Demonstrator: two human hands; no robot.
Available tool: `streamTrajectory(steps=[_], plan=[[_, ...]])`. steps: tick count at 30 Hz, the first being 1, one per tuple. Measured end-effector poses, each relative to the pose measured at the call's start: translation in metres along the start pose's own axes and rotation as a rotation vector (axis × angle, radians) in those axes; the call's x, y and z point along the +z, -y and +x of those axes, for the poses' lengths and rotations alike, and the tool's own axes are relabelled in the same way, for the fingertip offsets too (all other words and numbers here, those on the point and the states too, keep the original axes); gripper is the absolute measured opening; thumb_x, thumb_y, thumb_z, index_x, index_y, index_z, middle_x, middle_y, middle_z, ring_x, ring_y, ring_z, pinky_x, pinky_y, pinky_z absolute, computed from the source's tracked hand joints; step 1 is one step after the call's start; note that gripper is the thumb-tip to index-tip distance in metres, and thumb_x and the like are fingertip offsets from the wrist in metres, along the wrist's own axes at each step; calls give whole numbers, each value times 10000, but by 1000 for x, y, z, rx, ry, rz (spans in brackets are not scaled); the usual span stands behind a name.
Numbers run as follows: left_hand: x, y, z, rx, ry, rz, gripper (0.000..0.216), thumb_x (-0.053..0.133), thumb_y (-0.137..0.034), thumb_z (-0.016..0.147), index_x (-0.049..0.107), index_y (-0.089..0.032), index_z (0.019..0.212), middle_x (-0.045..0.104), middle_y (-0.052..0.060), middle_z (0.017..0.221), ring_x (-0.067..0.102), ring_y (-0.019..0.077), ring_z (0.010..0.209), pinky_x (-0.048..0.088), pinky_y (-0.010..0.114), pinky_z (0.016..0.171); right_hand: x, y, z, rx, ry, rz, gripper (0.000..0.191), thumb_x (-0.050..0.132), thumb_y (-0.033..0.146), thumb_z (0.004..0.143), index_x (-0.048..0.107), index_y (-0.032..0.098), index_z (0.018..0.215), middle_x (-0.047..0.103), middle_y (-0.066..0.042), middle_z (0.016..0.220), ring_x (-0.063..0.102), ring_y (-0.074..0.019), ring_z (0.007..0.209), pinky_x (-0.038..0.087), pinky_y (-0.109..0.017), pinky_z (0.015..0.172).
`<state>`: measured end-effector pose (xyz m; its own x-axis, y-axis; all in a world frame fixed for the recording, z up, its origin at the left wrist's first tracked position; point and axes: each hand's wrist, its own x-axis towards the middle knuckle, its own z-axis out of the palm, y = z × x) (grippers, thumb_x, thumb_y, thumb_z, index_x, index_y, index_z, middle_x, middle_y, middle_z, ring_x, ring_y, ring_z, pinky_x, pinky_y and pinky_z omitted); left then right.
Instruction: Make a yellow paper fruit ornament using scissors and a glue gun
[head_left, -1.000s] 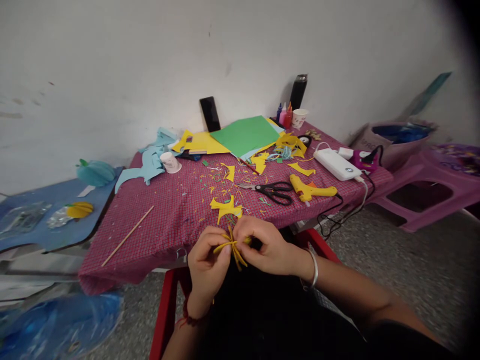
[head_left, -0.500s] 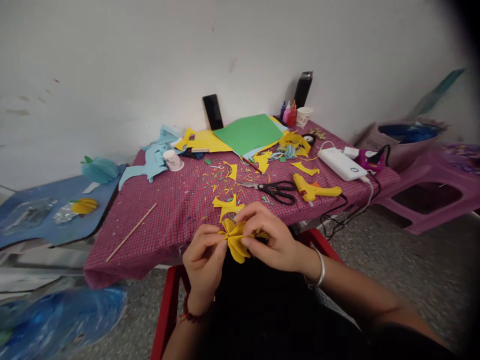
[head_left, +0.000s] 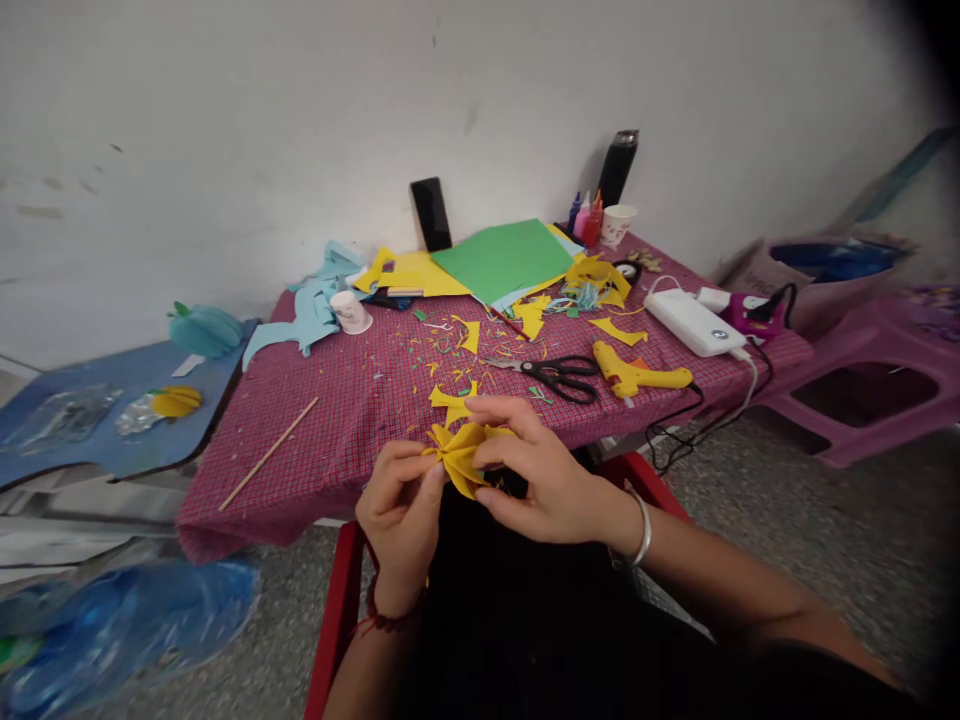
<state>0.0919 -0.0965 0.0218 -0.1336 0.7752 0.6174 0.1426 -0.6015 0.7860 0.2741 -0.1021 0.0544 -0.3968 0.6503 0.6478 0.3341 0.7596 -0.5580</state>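
Note:
Just past the table's near edge, I hold a yellow flower-like craft piece (head_left: 459, 456) with several folded petals. My left hand (head_left: 401, 515) pinches its gathered end between thumb and fingers. Around the petals on the opposite side curl the thumb and fingers of my right hand (head_left: 536, 470), which hide part of the piece. Behind it on the cloth lies a yellow scrap (head_left: 452, 398). Black-handled scissors (head_left: 562, 378) and a yellow glue gun (head_left: 634, 373) rest farther right, both untouched.
A wooden stick (head_left: 270, 452) lies at left on the checked tablecloth (head_left: 322, 400). Green sheet (head_left: 510, 258), phone (head_left: 430, 213) and paper cup (head_left: 351, 312) stand or lie farther back. A white power bank (head_left: 694, 322) trails cables at right. Small pumpkin shapes (head_left: 204, 330) sit on the blue board.
My right hand has shifted its fingers on the petals, and the yellow piece has turned and tilted slightly. My left hand keeps its pinch. The view has moved a little.

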Motion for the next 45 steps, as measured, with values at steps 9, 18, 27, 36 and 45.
streamTrajectory(steps=[9,18,27,36,45], plan=[[-5,-10,0,317,147,227,255,679,-54,782,708,-240,953,644,6,866,604,142,761,500,278,661,6,-5,-3,-105,-137,-107,69,628,136,860,594,196,861,590,-99,1133,570,-217,1074,489,-386,889],[-1,-13,-6,471,141,319,365,668,32,756,686,-222,1017,648,14,889,615,148,794,527,289,684,10,-6,-2,-163,-280,-102,124,605,86,855,561,192,808,656,-53,833,595,-183,816,493,-377,782],[3,-15,-4,387,215,231,287,612,33,777,643,-183,962,667,29,897,636,147,810,542,287,700,13,-7,1,-158,-281,-93,108,610,104,851,566,203,851,688,-37,842,629,-169,821,497,-369,787],[4,-18,-5,456,200,241,318,629,65,729,642,-175,938,676,28,852,644,144,757,548,272,645,18,0,1,-210,-368,-105,138,583,60,825,553,195,831,665,-30,745,624,-146,715,528,-360,758],[4,-18,-12,253,-32,-174,333,532,-212,909,590,-210,1237,671,72,1007,649,176,726,559,326,559,1,-4,2,-236,-325,-64,98,570,108,878,597,202,884,722,-47,824,674,-160,766,516,-416,858]])
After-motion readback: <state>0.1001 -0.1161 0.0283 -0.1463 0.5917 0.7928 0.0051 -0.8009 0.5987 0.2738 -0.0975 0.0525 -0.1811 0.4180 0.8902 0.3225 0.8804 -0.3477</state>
